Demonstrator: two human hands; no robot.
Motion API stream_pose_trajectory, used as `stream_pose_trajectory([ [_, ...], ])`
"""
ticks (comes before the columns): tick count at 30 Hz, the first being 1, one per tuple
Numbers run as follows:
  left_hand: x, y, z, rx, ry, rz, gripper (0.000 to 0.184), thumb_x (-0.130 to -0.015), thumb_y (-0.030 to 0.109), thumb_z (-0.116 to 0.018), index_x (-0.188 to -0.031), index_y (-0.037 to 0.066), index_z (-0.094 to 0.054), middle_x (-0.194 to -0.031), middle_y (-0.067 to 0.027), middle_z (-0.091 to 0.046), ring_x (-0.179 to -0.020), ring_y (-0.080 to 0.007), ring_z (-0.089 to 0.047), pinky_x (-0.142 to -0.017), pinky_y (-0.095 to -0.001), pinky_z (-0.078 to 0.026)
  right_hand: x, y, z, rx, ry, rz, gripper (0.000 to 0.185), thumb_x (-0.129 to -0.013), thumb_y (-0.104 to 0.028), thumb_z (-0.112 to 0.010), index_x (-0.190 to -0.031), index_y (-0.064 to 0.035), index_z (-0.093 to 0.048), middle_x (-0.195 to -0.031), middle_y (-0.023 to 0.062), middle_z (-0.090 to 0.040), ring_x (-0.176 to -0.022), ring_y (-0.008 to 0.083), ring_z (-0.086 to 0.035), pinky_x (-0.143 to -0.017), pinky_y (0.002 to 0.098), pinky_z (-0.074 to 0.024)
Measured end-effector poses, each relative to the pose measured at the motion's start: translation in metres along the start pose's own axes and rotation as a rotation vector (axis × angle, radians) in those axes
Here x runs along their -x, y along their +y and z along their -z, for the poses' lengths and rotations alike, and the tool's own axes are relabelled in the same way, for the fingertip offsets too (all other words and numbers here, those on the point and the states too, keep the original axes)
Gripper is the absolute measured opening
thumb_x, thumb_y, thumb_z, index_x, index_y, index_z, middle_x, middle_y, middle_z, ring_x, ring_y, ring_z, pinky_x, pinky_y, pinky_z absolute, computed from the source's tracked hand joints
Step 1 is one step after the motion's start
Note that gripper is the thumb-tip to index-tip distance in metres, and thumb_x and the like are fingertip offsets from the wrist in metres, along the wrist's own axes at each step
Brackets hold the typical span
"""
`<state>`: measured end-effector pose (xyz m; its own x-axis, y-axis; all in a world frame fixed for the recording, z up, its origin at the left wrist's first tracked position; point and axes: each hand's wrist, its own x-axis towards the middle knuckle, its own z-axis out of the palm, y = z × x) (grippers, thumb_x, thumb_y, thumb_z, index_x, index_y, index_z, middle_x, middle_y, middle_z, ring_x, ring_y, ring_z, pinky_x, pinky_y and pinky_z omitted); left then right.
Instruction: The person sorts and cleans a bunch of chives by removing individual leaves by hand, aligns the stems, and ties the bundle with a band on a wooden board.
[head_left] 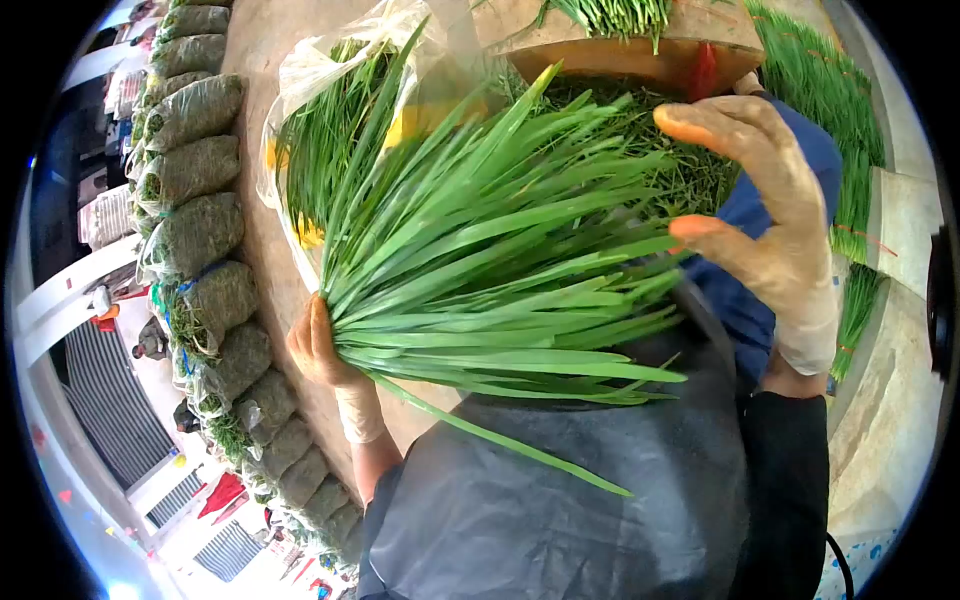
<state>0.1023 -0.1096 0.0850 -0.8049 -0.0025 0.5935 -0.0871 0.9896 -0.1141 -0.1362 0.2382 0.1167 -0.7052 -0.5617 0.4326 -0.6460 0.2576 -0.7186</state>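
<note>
Readable text: none, on anything in view.
Plastic bag (303,78): yellow patches, no words legible.
Row of filled sacks (200,165): no label or number readable.
White stack (105,217) beyond the sacks: too small and blurred to read.
Red cloth (222,494) in the background: no lettering legible.
Leafy green bunch (500,260): no tag readable.

The right hand (785,225) has open room between its thumb (705,240) and its fingers (690,125), but the leaf tips come close to the thumb. The big fan of green leaves (500,270) fills the middle and blocks the straight way to the left hand (322,350). Past the fan, a plastic bag (308,72) and a wooden bench (600,62) stand in the way. On the left, a strip of floor (268,45) leaves room beside the row of sacks (205,230).
</note>
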Motion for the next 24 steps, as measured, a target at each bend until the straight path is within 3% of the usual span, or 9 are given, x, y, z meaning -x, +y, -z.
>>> stream_pose_trajectory([
  [5, 0.004, -0.003, -0.002, 0.031, 0.022, 0.031, 0.038, -0.081, 0.009, -0.066, -0.118, 0.001, -0.058, -0.104, -0.0132, -0.067, -0.087, -0.0276, -0.063, -0.077, -0.0373, -0.048, -0.014, -0.009, -0.003, 0.035, -0.003, 0.063, 0.026, -0.07, -0.022, -0.076, -0.089, -0.0048, -0.069, -0.093, 0.002, -0.063, -0.086, 0.0196, -0.057, -0.074, 0.0334, -0.0462],
  [8, 0.002, 0.0, -0.003, 0.024, 0.043, 0.005, 0.04, -0.081, 0.009, -0.066, -0.119, 0.002, -0.058, -0.105, -0.0129, -0.067, -0.088, -0.0276, -0.063, -0.078, -0.0373, -0.048, -0.018, -0.008, -0.023, 0.168, -0.041, 0.165, 0.025, -0.07, -0.023, -0.077, -0.089, -0.0098, -0.069, -0.087, 0.0054, -0.059, -0.084, 0.0256, -0.056, -0.073, 0.0353, -0.0463],
  [15, 0.0, 0.001, -0.003, 0.01, 0.014, -0.016, 0.039, -0.081, 0.01, -0.066, -0.118, 0.002, -0.058, -0.103, -0.0135, -0.066, -0.088, -0.0283, -0.063, -0.076, -0.0381, -0.047, -0.027, -0.007, -0.058, 0.105, -0.095, 0.21, 0.034, -0.067, -0.033, -0.078, -0.091, -0.0124, -0.066, -0.091, 0.004, -0.057, -0.09, 0.0277, -0.055, -0.076, 0.0387, -0.0459],
  [21, 0.001, -0.001, -0.002, 0.005, -0.037, -0.029, 0.043, -0.079, 0.009, -0.068, -0.119, 0.001, -0.057, -0.102, -0.0155, -0.066, -0.088, -0.0293, -0.063, -0.078, -0.0392, -0.048, -0.03, -0.009, -0.085, 0.096, -0.14, 0.28, 0.022, -0.07, -0.023, -0.078, -0.085, -0.011, -0.068, -0.086, 0.0056, -0.061, -0.088, 0.0258, -0.058, -0.076, 0.0374, -0.0474],
  [24, -0.001, -0.001, -0.003, -0.015, -0.04, -0.057, 0.047, -0.078, 0.008, -0.069, -0.123, 0.001, -0.056, -0.102, -0.0162, -0.066, -0.088, -0.0294, -0.063, -0.079, -0.0389, -0.05, -0.031, -0.012, -0.07, -0.444, 0.007, 0.121, 0.015, -0.075, -0.014, -0.076, -0.083, -0.0044, -0.068, -0.08, 0.0065, -0.064, -0.08, 0.0247, -0.061, -0.073, 0.0335, -0.0489],
])
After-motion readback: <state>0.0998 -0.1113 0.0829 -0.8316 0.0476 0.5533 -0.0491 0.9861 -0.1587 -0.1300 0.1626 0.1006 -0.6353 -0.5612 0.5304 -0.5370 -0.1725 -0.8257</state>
